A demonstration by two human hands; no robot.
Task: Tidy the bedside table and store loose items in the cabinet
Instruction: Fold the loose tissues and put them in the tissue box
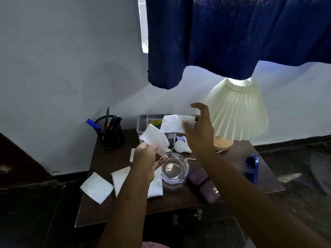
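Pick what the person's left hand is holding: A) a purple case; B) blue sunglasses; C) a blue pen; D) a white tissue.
D: the left hand grips a crumpled white tissue, while the blue sunglasses lie untouched on the right side of the table.

Dim, bluish, window (144, 24) glare, edges bowed.

Navy curtain (232, 36) hanging across top right, hem just above pleated cream lampshade (238, 111), lit from inside. Round wooden lamp base (223, 144) below the shade. Bright window strip (143, 24) along curtain's left edge. Pale wall (62, 68) behind, dark skirting (71, 173) at its foot. Dark floor (295, 163) on right. Dark wooden edge (21, 158) far left, identity unclear. Pink fabric (154, 245) at bottom edge.
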